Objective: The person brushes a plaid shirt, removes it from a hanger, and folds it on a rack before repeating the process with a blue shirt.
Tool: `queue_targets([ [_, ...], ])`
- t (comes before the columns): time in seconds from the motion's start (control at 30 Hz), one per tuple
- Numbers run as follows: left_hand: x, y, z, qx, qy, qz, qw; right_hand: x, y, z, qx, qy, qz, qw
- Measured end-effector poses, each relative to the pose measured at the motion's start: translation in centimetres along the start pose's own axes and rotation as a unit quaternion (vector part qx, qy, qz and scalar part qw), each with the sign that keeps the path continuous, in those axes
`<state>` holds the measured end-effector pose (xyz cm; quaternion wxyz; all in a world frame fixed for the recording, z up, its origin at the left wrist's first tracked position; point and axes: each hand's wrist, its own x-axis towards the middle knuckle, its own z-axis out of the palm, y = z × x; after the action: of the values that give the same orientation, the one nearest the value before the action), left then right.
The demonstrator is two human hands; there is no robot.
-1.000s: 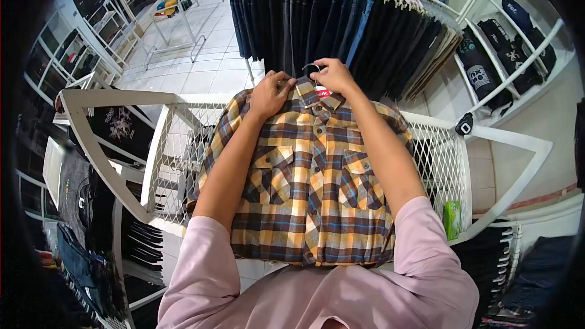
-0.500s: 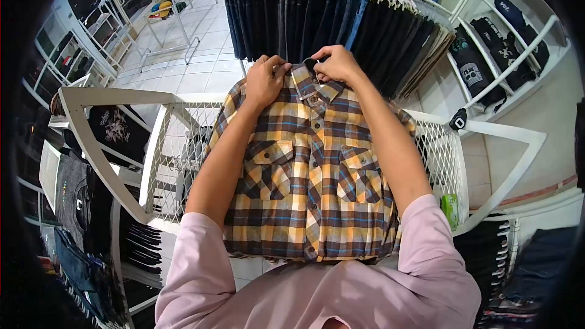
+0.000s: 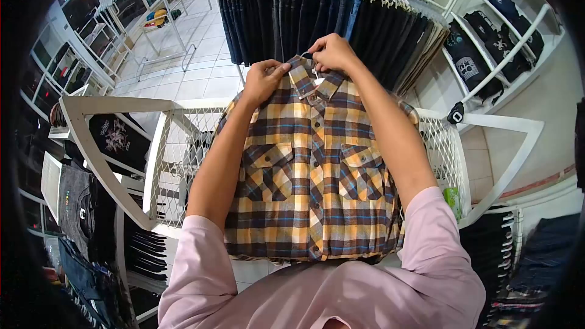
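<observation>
A plaid shirt in yellow, brown and white lies buttoned and front side up across a white mesh-sided rack. At the left side of its collar, the fingers of my left hand are pinched on the fabric. My right hand is closed at the top of the collar, beside the neck opening, where a thin pale curved piece shows at the fingertips. A small white label is visible inside the neck. Both chest pockets are flapped and buttoned.
Dark trousers hang on a curved rail beyond the shirt. Folded garments lie on a white shelf at right. A black tag is on the rack's right corner. Folded clothes lie at left.
The collar and both hands sit slightly higher in view. My right hand has moved up a little, and the white label and pale curved piece now show at the neck.
</observation>
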<state>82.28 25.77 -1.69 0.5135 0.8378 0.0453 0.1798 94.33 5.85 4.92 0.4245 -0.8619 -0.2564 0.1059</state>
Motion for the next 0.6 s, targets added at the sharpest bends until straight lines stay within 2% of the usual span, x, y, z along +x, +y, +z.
queue_targets([
  [0.2,0.4,-0.4,0.1,0.026,0.047,0.041,0.998,-2.0,0.0,0.8,-0.001,-0.065,0.020,0.998],
  [0.27,1.0,-1.5,0.7,0.045,0.065,0.077,0.994,-1.9,0.9,0.9,-0.041,-0.119,-0.021,0.992],
  [0.37,0.9,-1.5,0.9,0.064,0.077,0.012,0.995,-2.8,1.2,1.0,-0.074,-0.189,-0.051,0.978],
  [0.43,0.6,-1.0,1.1,0.100,0.091,0.016,0.991,-3.2,2.0,1.2,-0.064,-0.232,-0.071,0.968],
  [0.57,0.0,-0.4,1.4,0.173,0.116,0.041,0.977,-3.7,2.4,1.3,-0.173,-0.199,-0.058,0.963],
  [0.6,-0.3,-0.3,1.4,0.180,0.118,0.041,0.976,-4.7,3.5,1.1,-0.099,-0.081,-0.159,0.979],
])
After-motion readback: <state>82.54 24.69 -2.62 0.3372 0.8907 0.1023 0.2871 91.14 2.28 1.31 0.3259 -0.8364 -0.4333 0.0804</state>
